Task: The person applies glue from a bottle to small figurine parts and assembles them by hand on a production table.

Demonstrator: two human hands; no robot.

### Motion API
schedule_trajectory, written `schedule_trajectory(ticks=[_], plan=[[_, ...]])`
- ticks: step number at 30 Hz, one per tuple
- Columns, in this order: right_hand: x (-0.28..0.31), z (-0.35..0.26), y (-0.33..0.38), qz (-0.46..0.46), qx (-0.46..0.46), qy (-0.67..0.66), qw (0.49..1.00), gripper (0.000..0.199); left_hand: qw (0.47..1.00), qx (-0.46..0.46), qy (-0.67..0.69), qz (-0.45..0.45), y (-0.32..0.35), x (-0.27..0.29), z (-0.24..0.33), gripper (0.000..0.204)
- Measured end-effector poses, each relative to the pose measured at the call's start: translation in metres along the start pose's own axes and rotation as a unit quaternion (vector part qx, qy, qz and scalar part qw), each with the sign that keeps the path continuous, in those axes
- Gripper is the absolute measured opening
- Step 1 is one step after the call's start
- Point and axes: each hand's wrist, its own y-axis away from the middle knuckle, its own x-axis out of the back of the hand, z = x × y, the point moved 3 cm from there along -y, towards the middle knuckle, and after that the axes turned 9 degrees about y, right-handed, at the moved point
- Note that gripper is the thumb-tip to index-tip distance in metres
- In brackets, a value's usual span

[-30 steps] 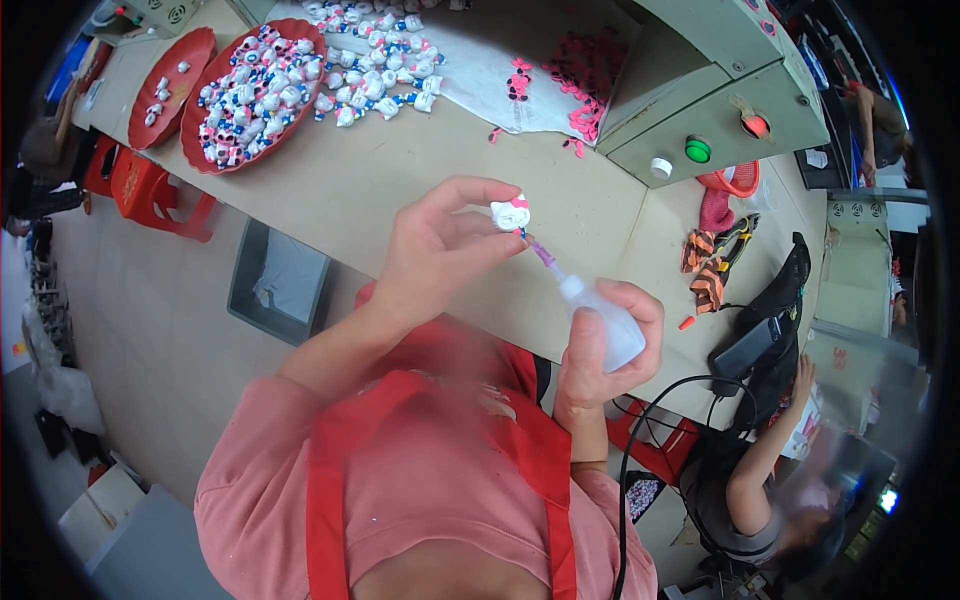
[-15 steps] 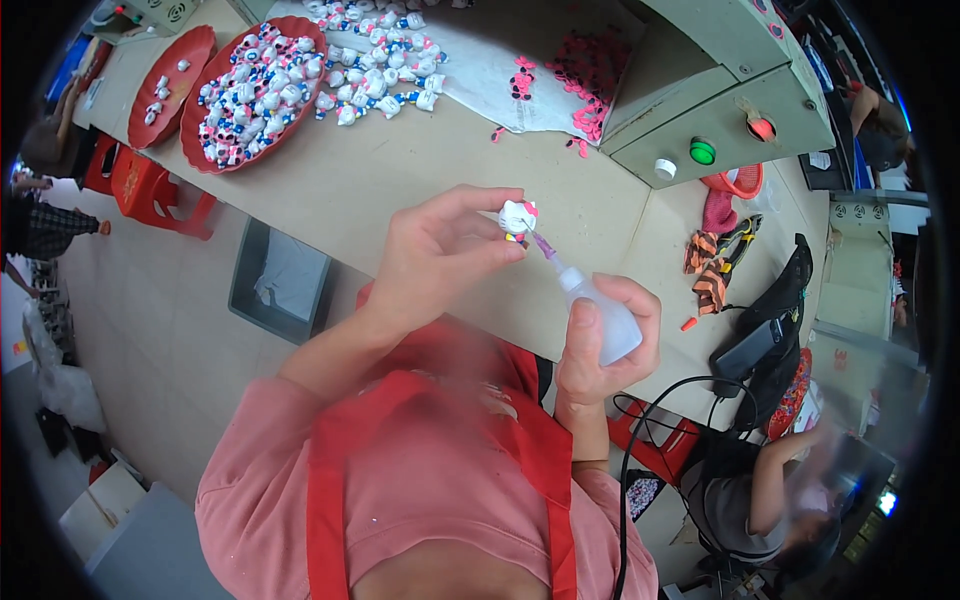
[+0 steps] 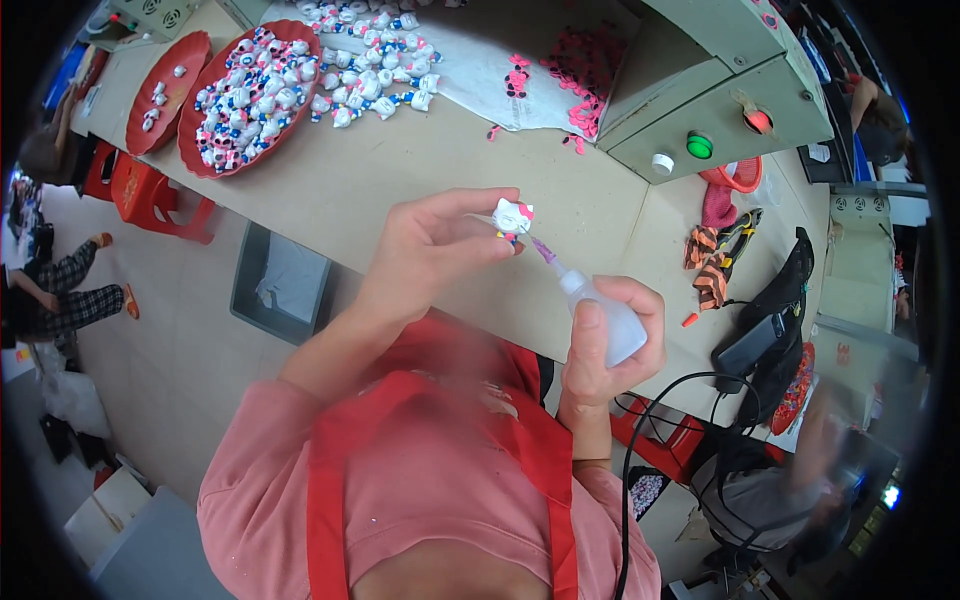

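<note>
**Glue tip at a small figure, many more waiting**

The left hand [image 3: 425, 250] is closed in a pinch, thumb and fingertips gripping a small white cat-shaped figure [image 3: 512, 217] held up above the table [image 3: 400, 180]. Just to its right and a little lower, the right hand [image 3: 600, 345] is wrapped around a soft white squeeze bottle [image 3: 610, 322], all fingers curled on it, its thin purple nozzle [image 3: 548, 252] angled up so that the tip sits at the underside of the figure, touching or nearly so; which, I cannot tell.

Judging from the layout, this is one piece among many. Well beyond the left hand, a red tray [image 3: 215, 160] is heaped with like figures, a second, flatter tray [image 3: 140, 125] holds only a few, and a loose pile [image 3: 370, 60] lies on the table beside pink bits [image 3: 585, 65]. Which heap is finished work does not show, so most of the job looks still ahead.
</note>
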Motion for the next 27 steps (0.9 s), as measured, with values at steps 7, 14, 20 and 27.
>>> schedule_trajectory(ticks=[7, 14, 20, 27], plan=[[0.001, -0.001, -0.002, -0.005, 0.02, -0.007, 1.0, 0.019, 0.997, 0.025, 0.069, -0.027, -0.001, -0.002, -0.002, 0.04], [0.002, -0.002, -0.001, -0.019, 0.028, 0.006, 0.999, 0.019, 0.995, 0.023, 0.096, -0.018, -0.002, 0.002, -0.002, 0.041], [-0.024, 0.002, -0.005, -0.042, -0.102, -0.041, 0.993, 0.02, 0.995, 0.014, 0.097, 0.014, -0.002, 0.017, -0.003, 0.038], [-0.116, 0.115, -0.073, -0.156, -0.159, 0.208, 0.952, 0.03, 0.992, -0.009, 0.072, 0.1, 0.004, 0.051, -0.013, 0.039]])
